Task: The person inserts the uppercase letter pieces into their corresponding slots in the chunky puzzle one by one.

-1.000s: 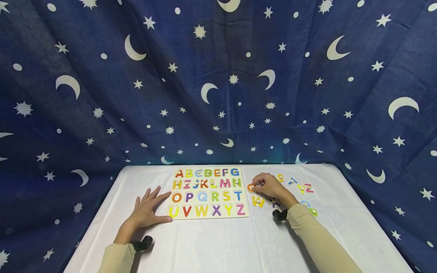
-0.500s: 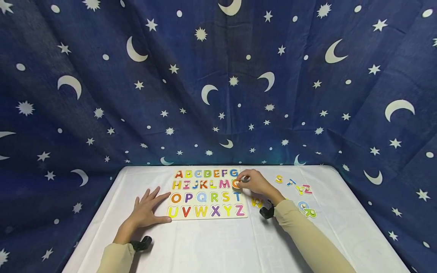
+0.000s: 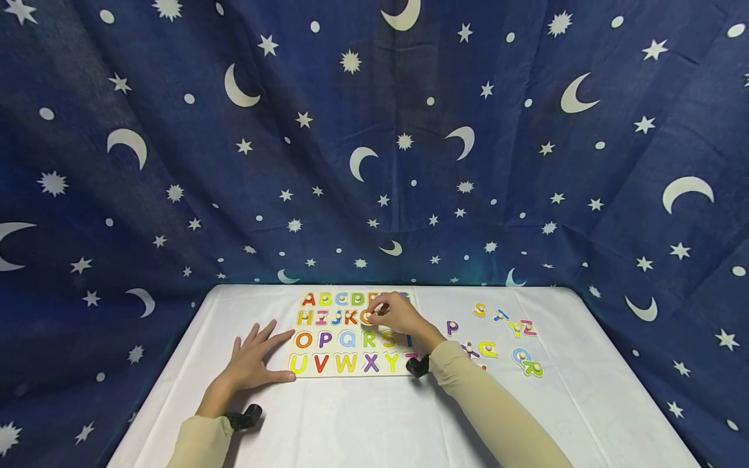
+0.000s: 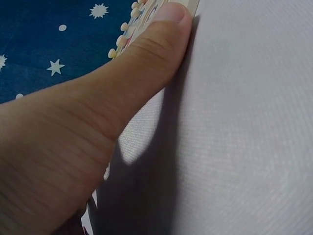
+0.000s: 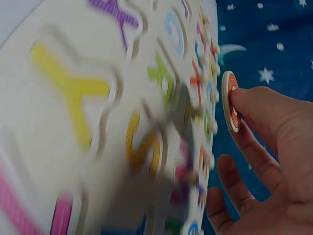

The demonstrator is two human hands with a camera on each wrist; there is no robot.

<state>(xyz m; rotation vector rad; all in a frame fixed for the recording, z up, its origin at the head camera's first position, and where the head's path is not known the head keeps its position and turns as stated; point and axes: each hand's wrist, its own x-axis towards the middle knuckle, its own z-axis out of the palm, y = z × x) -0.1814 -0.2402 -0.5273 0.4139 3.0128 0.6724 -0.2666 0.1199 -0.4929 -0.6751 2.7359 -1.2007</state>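
My right hand (image 3: 400, 316) pinches an orange letter O piece (image 3: 365, 318) by its knob. In the right wrist view that O piece (image 5: 227, 105) is edge-on, apart from the board's face. It hangs over the second row of a cream alphabet puzzle board (image 3: 374, 375), by the L, which is hidden. My left hand (image 3: 251, 361) lies with fingers spread at the board's left side. In the left wrist view the left thumb (image 4: 161, 41) presses on the board's edge. The board's top rows carry knobbed letters; the two lower rows show printed recesses without knobs.
Loose knobbed letters lie right of the board: a purple P (image 3: 452, 327), yellow S (image 3: 479, 310), blue T (image 3: 500, 316), pink Z (image 3: 528, 328), yellow U (image 3: 488, 350), green R (image 3: 533, 368) and others. The right sleeve covers some. A star-patterned curtain (image 3: 374, 162) hangs behind the white table.
My right hand has picked the orange O piece up from the table right of the board and carried it left over the board. The left hand has stayed in place.
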